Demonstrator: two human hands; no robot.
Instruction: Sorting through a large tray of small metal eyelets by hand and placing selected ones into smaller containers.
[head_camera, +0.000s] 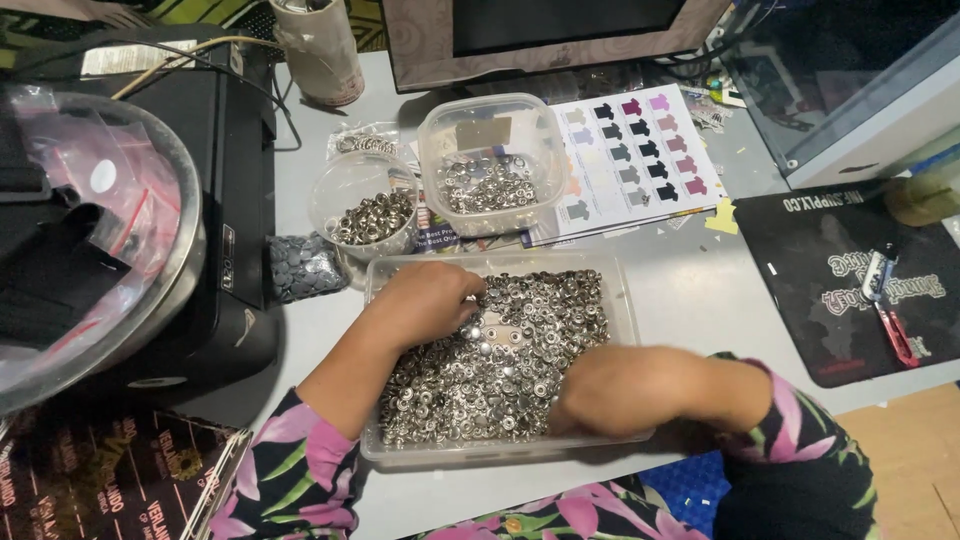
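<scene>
A clear rectangular plastic tray (625, 290) on the grey table is filled with several small silver metal snap buttons (520, 340). My left hand (425, 300) rests palm down on the pile at the tray's upper left, fingers curled into the buttons. My right hand (610, 390) is blurred and lies low over the tray's lower right corner, fingers down among the buttons. What either hand holds is hidden. Both arms wear dark floral sleeves.
Behind the tray stand a round clear cup of metal parts (365, 205) and a square clear tub of snaps (490, 165). A colour chart sheet (640, 160) lies right of them. A black mat (850, 270) with a red tool sits far right. A black machine (225, 200) stands left.
</scene>
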